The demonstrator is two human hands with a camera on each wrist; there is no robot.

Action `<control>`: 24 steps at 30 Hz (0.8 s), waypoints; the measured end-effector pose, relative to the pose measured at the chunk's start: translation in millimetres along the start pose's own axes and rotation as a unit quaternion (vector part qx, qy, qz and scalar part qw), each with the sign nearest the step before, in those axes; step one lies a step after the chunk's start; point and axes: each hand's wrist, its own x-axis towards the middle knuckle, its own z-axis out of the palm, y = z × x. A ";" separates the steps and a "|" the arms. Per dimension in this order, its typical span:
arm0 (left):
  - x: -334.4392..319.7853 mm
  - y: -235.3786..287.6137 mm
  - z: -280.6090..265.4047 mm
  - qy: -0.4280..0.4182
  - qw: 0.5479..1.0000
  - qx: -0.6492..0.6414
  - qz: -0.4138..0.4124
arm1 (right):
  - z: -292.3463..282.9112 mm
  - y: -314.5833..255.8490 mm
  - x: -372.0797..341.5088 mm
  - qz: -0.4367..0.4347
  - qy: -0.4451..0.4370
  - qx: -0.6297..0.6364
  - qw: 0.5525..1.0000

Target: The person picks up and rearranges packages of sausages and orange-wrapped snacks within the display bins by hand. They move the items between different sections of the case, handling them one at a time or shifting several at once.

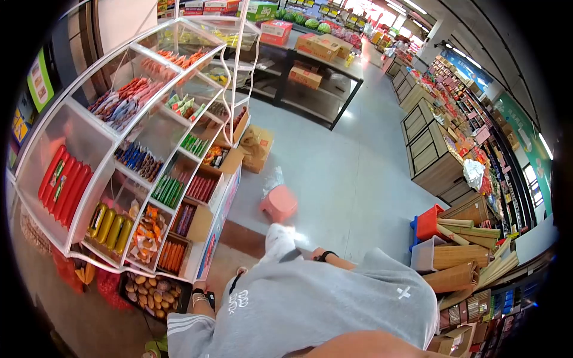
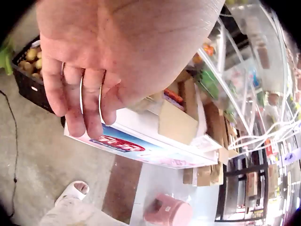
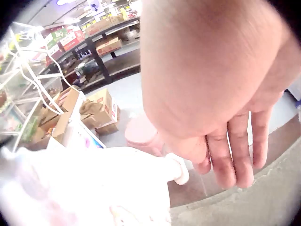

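My left hand [image 2: 89, 80] hangs with its fingers loosely extended and holds nothing. In the head view it is beside the front corner of a white display cabinet [image 1: 210, 241] and near a black crate of potatoes [image 1: 154, 295]. Stacked clear bins on the cabinet hold large red sausages [image 1: 64, 184], gold-wrapped sausages [image 1: 110, 228] and other packets. My right hand [image 3: 230, 141] hangs free at my other side, its fingers lightly bent and bare. In the head view, its wrist wears a black band, and the grey shirt partly hides the arm.
A pink stool [image 1: 279, 203] stands on the floor ahead, with a cardboard box [image 1: 256, 148] beyond it. Black shelving [image 1: 319, 89] crosses the back. Wooden counters [image 1: 427, 143] line the right aisle; rolled mats [image 1: 456, 271] stand nearer. A cable [image 2: 15, 155] lies on the floor.
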 end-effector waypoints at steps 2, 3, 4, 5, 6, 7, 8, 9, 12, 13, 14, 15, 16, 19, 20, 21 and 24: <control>-25.2 -39.0 8.4 -0.002 0.999 -0.014 -0.047 | 11.5 13.3 7.3 -0.013 -0.012 -0.055 0.998; -36.6 -55.5 13.9 -0.009 0.998 -0.023 -0.056 | 13.7 16.2 6.3 -0.005 -0.011 -0.055 0.998; -46.7 -69.6 19.3 -0.017 0.998 -0.031 -0.059 | 14.2 17.2 4.0 0.006 -0.006 -0.051 0.999; -53.8 -80.8 25.6 -0.026 0.997 -0.035 -0.058 | 13.8 16.3 -1.0 0.021 -0.001 -0.037 0.999; -60.6 -90.1 32.3 -0.036 0.997 -0.040 -0.057 | 11.0 14.2 -6.5 0.041 0.008 -0.016 0.999; -63.6 -94.1 37.3 -0.041 0.997 -0.045 -0.056 | 6.9 9.9 -13.7 0.064 0.021 0.015 0.998; -63.2 -96.8 43.0 -0.050 0.996 -0.049 -0.049 | 1.9 2.1 -25.4 0.090 0.034 0.059 0.994; -63.1 -96.6 48.3 -0.056 0.996 -0.051 -0.043 | -6.1 -5.9 -37.8 0.114 0.046 0.100 0.987; -56.3 -87.6 53.9 -0.069 0.996 -0.050 -0.021 | -27.0 -24.4 -65.1 0.190 0.068 0.180 0.963; -53.9 -84.0 52.6 -0.071 0.996 -0.049 -0.011 | -31.2 -28.8 -65.4 0.191 0.067 0.184 0.962; -51.7 -80.4 51.7 -0.073 0.996 -0.047 -0.002 | -30.4 -26.2 -62.9 0.185 0.058 0.164 0.967; -49.8 -78.0 49.8 -0.072 0.996 -0.046 0.009 | -29.9 -26.0 -63.1 0.179 0.048 0.142 0.972; -46.7 -73.4 47.8 -0.071 0.996 -0.046 0.021 | -30.0 -26.6 -62.3 0.180 0.046 0.146 0.972; -34.3 -59.1 33.0 -0.060 0.995 -0.049 0.069 | -31.1 -31.0 -55.5 0.089 0.038 0.008 0.995; -29.0 -53.7 26.1 -0.046 0.991 -0.047 0.117 | -27.3 -24.7 -52.6 0.090 0.039 0.012 0.995; -23.9 -48.4 18.8 -0.021 0.979 -0.036 0.199 | -22.7 -16.5 -51.8 0.117 0.045 0.063 0.990; -12.3 -33.8 -1.3 0.051 0.956 -0.117 0.262 | -23.8 -16.5 -65.5 0.107 0.034 0.052 0.992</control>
